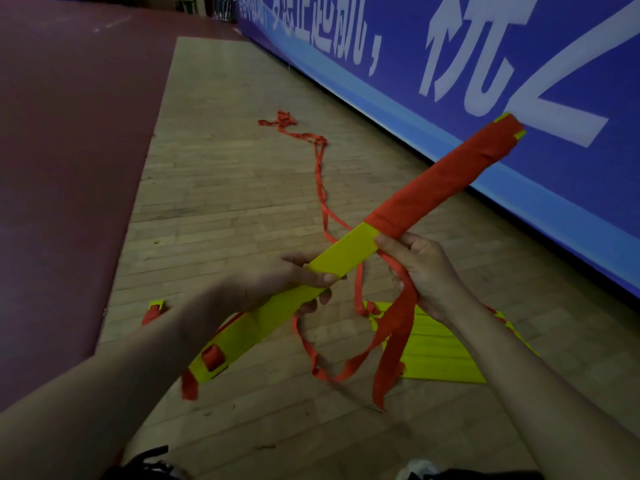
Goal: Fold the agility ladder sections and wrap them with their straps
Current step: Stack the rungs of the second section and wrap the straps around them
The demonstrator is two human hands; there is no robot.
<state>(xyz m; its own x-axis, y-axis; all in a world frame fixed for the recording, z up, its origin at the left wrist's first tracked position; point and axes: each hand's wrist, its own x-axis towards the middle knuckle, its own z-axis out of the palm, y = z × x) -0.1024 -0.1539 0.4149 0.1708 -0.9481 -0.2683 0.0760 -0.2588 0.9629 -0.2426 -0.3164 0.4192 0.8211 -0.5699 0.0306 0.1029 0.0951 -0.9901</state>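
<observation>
Held the yellow ladder bundle (343,252) up on a slant in front of the blue banner (398,32), with its far tip across the banner's white letters. Gripped the bare yellow middle with the left hand (277,282), thumb on top, fingers curled under. Grasped the red strap (446,178) with the right hand (419,268), fingers curled round it, just where the red wrapping stopped. Wrapped in red on the half nearer the banner. Left loose strap ends dangling below. Left more yellow rungs (443,351) flat on the wooden floor (225,188) near the banner's bottom edge, beside a long strap tail (320,168).
</observation>
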